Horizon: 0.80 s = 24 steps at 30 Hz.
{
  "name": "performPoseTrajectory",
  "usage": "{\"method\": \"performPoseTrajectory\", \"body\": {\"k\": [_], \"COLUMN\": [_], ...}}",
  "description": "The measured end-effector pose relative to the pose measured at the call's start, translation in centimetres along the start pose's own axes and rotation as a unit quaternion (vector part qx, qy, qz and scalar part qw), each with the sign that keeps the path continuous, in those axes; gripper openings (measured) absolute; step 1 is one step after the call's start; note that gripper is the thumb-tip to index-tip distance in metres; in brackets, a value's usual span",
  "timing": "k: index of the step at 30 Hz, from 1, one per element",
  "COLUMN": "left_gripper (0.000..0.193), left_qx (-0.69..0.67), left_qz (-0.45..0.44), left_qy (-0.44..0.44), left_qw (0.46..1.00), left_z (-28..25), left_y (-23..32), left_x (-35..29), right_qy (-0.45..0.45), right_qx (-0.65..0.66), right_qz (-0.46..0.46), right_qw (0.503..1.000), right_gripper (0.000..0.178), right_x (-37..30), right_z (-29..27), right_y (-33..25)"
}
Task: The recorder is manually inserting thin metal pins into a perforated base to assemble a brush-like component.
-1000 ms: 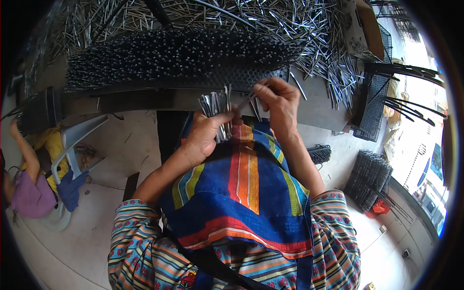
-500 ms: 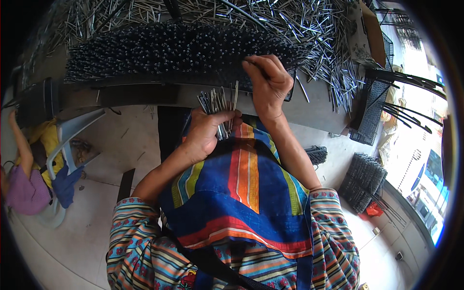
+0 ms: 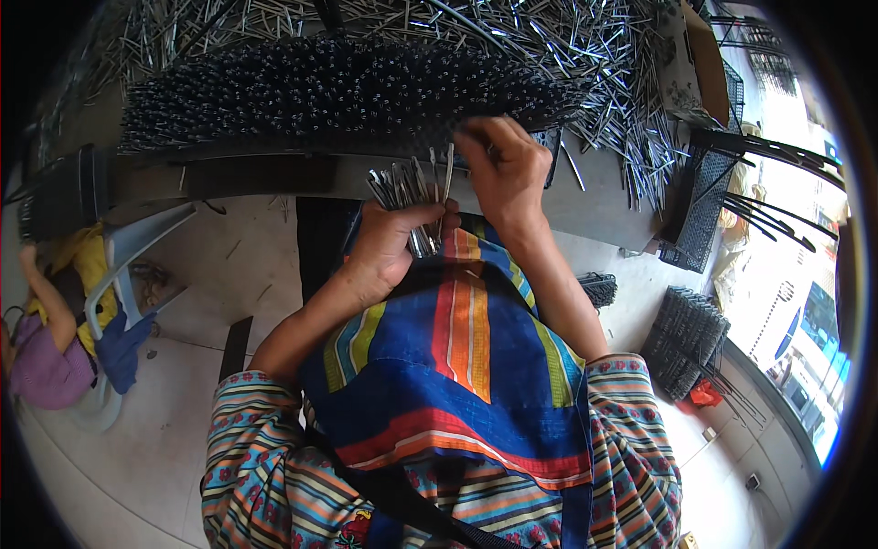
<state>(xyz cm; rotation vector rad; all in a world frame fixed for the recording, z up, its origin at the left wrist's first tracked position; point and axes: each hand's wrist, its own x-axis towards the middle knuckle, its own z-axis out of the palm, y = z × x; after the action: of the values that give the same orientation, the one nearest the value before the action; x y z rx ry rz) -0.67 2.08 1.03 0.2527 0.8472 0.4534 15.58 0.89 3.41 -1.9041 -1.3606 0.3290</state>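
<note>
My left hand (image 3: pixel 377 245) is closed round a bundle of thin metal strips (image 3: pixel 395 188), their upper ends fanned out above the thumb. One strip (image 3: pixel 449 174) stands apart from the bundle, rising higher at its right side. My right hand (image 3: pixel 514 178) is closed, with thumb and forefinger bent together beside that strip's top end. Whatever lies between these fingertips is hidden and slightly blurred. Just beyond both hands stretches a wide, dense block of dark upright pieces with shiny tips (image 3: pixel 338 96), along the front of the table (image 3: pixel 604 197).
Loose metal strips (image 3: pixel 585 59) lie heaped behind and right of the block. A cardboard box (image 3: pixel 700 59) and black mesh basket (image 3: pixel 695 206) border the right side. Dark bundles (image 3: pixel 686 343) are on the floor. At left, another person (image 3: pixel 59 357) sits by a pale chair (image 3: pixel 137 265).
My right hand has come slightly down from the block's front edge, toward the tall strip in my left hand. The left hand has barely moved. At left, the other person's arm has shifted.
</note>
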Motion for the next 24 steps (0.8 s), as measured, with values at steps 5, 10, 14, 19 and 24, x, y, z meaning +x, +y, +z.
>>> {"method": "performPoseTrajectory", "body": {"k": [5,10,14,19,24], "left_gripper": [0.022,0.022,0.018,0.014,0.012], "left_qx": [0.023,0.04,0.067,0.074,0.066], "left_qz": [-0.03,-0.044,0.001,-0.011,-0.017], "left_qy": [-0.025,-0.022,0.038,0.043,0.06], "left_qw": [0.999,0.998,0.997,0.996,0.996], "left_z": [0.5,1.6,0.6,1.2,1.2], "left_y": [0.3,0.6,0.0,0.0,0.0], "left_x": [-0.3,-0.7,0.0,-0.1,-0.2], "right_qy": [-0.183,-0.264,0.074,0.145,0.113], "right_qx": [0.155,0.319,0.347,0.274,0.161], "right_qz": [0.209,0.336,0.196,0.027,-0.026], "right_qw": [0.948,0.846,0.914,0.95,0.98], "right_gripper": [0.018,0.009,0.004,0.01,0.013], "right_x": [-1.3,-0.4,-0.2,1.4,1.7], "right_z": [-0.9,-2.0,-1.6,-0.9,-0.9], "right_y": [1.0,1.6,0.1,1.3,1.3]}}
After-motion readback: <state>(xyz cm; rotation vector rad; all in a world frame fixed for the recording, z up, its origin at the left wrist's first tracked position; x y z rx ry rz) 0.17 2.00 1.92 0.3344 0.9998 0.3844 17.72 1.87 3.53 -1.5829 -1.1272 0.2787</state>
